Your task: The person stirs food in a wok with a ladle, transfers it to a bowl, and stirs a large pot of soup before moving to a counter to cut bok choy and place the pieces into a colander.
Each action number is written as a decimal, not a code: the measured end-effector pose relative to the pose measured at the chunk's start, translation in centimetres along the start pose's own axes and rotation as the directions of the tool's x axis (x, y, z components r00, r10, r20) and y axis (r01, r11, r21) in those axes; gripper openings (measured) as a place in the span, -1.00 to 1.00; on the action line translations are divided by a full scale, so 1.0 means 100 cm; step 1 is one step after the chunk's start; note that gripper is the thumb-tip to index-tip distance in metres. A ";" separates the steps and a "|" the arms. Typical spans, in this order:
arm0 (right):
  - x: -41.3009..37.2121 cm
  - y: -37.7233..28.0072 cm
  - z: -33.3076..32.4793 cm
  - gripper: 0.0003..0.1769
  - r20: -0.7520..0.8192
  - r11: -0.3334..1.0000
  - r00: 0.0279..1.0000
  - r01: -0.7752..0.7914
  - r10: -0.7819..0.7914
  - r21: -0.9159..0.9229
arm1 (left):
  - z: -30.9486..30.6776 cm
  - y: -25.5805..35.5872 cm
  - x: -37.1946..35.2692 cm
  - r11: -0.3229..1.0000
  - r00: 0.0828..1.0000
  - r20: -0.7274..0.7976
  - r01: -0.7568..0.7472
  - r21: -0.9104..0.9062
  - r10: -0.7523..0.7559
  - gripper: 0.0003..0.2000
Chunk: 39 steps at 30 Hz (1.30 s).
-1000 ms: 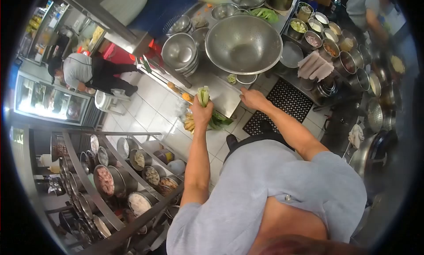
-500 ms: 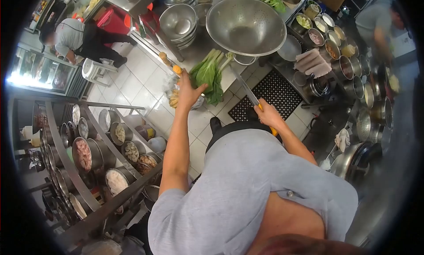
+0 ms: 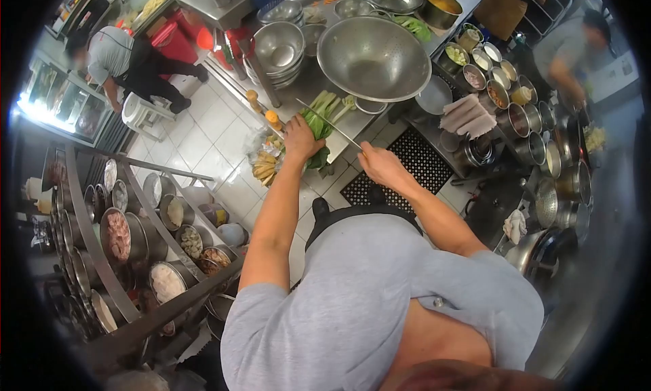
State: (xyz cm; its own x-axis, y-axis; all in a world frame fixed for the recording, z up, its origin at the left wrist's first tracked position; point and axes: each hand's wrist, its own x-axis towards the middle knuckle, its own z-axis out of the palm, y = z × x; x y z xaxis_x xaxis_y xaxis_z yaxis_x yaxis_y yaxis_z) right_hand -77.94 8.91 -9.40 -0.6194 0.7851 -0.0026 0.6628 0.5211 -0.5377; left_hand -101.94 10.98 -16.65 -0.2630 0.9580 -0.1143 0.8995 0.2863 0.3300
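Note:
A bunch of leafy greens [image 3: 317, 125] with pale stalks lies on the steel counter [image 3: 361, 131]. My left hand [image 3: 303, 141] is closed over its leafy part from above. In my right hand [image 3: 383, 165] is the handle of a knife [image 3: 332, 125], whose long thin blade slants up and left across the greens, just past my left fingers. Just left of that hand stand bottles with orange tops [image 3: 273, 118]. A plastic bag with yellowish pieces [image 3: 266, 166] sits by my left wrist. Behind the stalks rests a large steel colander [image 3: 374, 59].
Stacked steel bowls [image 3: 279, 52] stand at the back left of the counter. On the right are several food containers [image 3: 497, 93] and folded cloths [image 3: 468, 115]. A rack of filled pots [image 3: 116, 235] flanks my left side. One co-worker bends by a white stool [image 3: 144, 113]; another person [image 3: 566, 55] is far right.
My left hand has gone from spread fingers beside the greens to closing over their leaves. My right hand has raised the knife leftward, bringing its blade across the bunch.

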 end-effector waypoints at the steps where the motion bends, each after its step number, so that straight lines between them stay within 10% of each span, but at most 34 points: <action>1: 0.010 -0.007 -0.001 -0.77 0.006 0.999 1.000 0.014 -0.014 -0.030 | 0.001 -0.001 0.000 1.000 1.000 -0.001 0.011 -0.001 -0.011 0.08; 17: 0.096 0.028 0.068 -0.72 0.235 0.996 0.969 -0.088 0.078 0.032 | 0.039 -0.020 -0.007 0.978 0.921 -0.330 -0.200 0.054 0.206 -0.41; 21: 0.090 0.021 0.052 -0.72 0.281 0.994 0.954 -0.095 0.104 -0.048 | 0.007 -0.019 -0.046 0.804 0.915 -0.300 0.043 -0.593 -0.270 -0.59; 26: 0.005 0.009 0.005 -0.75 0.115 0.949 0.986 -0.145 0.117 0.281 | -0.037 -0.001 -0.056 0.686 0.913 -0.305 -0.040 -0.726 -0.269 -0.49; 32: -0.104 0.031 -0.003 -0.70 0.211 0.688 0.844 -0.527 0.493 0.499 | -0.001 0.038 0.066 0.974 0.974 -0.186 -0.157 -0.160 0.127 -0.19; 35: -0.133 0.037 -0.006 -0.71 0.200 0.578 0.739 -0.641 0.644 0.506 | 0.000 0.065 0.050 0.999 0.999 0.050 -0.018 0.046 0.015 -0.06; 39: -0.162 0.041 0.009 -0.71 0.120 0.515 0.663 -0.670 0.739 0.535 | 0.005 0.047 0.053 0.991 0.993 0.025 -0.112 -0.078 0.114 -0.05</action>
State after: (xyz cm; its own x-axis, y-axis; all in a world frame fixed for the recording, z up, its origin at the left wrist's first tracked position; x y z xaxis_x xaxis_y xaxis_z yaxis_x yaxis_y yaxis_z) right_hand -65.54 -1.98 -12.30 0.0287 0.8655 -0.5001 0.5312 -0.4370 -0.7259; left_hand -98.91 17.43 -16.21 -0.1502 0.9837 -0.0992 0.8933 0.1780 0.4128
